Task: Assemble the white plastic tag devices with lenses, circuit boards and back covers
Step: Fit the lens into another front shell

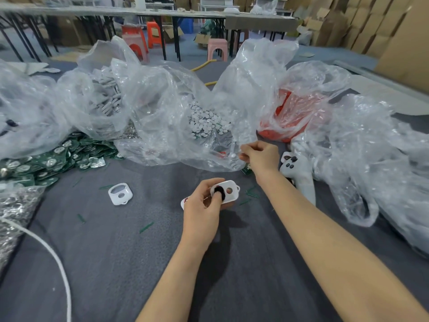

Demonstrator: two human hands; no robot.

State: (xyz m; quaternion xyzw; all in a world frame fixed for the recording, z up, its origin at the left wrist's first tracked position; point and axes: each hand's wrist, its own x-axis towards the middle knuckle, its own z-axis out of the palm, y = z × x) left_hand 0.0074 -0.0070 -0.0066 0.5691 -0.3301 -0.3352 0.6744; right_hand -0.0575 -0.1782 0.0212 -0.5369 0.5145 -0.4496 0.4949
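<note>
At the far left edge of the grey counter (116,263), one bag of small silver metal parts (14,210) lies beside one white cord (46,247) that curves toward the near edge. Behind these, a loose pile of green circuit boards (46,159), too many to count, spreads out from under one clear bag of flat grey-white covers (102,98). One white tag shell (120,194) with two openings lies alone on the counter, well apart from both hands. Several thin green slivers (146,227) are scattered about the surface. One centre bag (176,135) of clear film contains a heap of small white round discs (209,122). The left hand (202,210) grips a second tag shell (228,191) just above the counter, near centre; its thumb presses one black lens (218,190) into the larger opening, and the smaller round opening is unfilled. A white piece with a red mark (184,202) shows at this hand's left edge, mostly hidden. The right hand (260,156) has its fingers curled and pinches the film at the near edge of the centre bag. Behind it sits one bag of red parts (290,117). Near the right forearm lie white devices with dark spots (294,168); their count cannot be told. One large crumpled clear bag (371,159) covers the right side.
</note>
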